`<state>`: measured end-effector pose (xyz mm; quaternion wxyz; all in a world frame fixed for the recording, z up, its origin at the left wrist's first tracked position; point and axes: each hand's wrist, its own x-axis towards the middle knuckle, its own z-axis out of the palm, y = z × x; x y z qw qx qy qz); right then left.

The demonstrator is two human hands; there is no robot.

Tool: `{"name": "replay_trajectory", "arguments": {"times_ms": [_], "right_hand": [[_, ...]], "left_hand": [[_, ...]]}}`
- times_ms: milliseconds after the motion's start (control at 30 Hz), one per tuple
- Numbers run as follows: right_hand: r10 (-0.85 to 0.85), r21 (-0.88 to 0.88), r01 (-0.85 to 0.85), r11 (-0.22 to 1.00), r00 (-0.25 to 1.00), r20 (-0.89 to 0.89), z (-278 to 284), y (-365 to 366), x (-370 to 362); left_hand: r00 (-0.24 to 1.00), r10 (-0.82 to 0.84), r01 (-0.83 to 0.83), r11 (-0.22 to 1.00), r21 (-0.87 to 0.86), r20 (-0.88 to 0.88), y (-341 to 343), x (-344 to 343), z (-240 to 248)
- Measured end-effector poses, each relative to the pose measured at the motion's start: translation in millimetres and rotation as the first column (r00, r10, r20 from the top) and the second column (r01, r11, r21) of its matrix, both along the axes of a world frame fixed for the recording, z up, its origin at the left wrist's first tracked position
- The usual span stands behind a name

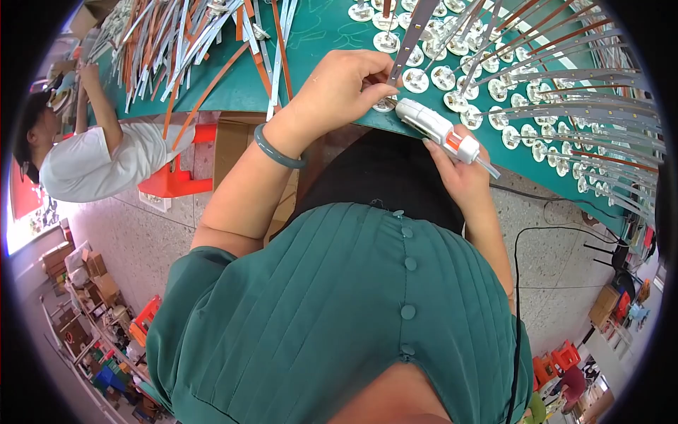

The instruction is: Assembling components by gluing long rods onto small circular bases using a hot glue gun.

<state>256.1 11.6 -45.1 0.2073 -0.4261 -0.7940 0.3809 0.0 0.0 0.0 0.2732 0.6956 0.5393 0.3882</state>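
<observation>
Here, fingers [373,63] of the left hand [337,83] pinch a thin, flat strip [412,46]. Those of the right hand [466,178] curl round a white plastic glue gun [428,121].

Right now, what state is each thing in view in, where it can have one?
Left grip: closed at the grey strip's near end
Grey strip: held, slanting up
Right grip: wrapped around the glue gun
Glue gun: held, tip toward the table edge; hot or cold, cannot tell
White discs: spread across the table
Loose strips: heaped
Bracelet: worn
Shirt buttons: fastened
</observation>
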Motion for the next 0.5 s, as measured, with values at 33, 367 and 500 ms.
{"name": "replay_trajectory", "arguments": {"times_ms": [33, 367, 500], "right_hand": [[-0.024, 0.003, 0.024, 1.0, 0.999, -0.048, -2, -1, -1], [-0.054, 0.013, 0.056, 0.998, 0.988, -0.143, 11, -2, -2], [-0.089, -0.082, 0.072, 0.994, 0.969, -0.23, 9, 2, 11]], "left_hand": [[1.0, 0.002, -0.002, 1.0, -0.011, -0.018, 0, 0, 1], [0.993, 0.001, -0.002, 1.0, -0.011, -0.114, -4, 2, 8], [0.992, -0.05, 0.057, 0.997, 0.06, -0.112, -7, 0, 15]]}}
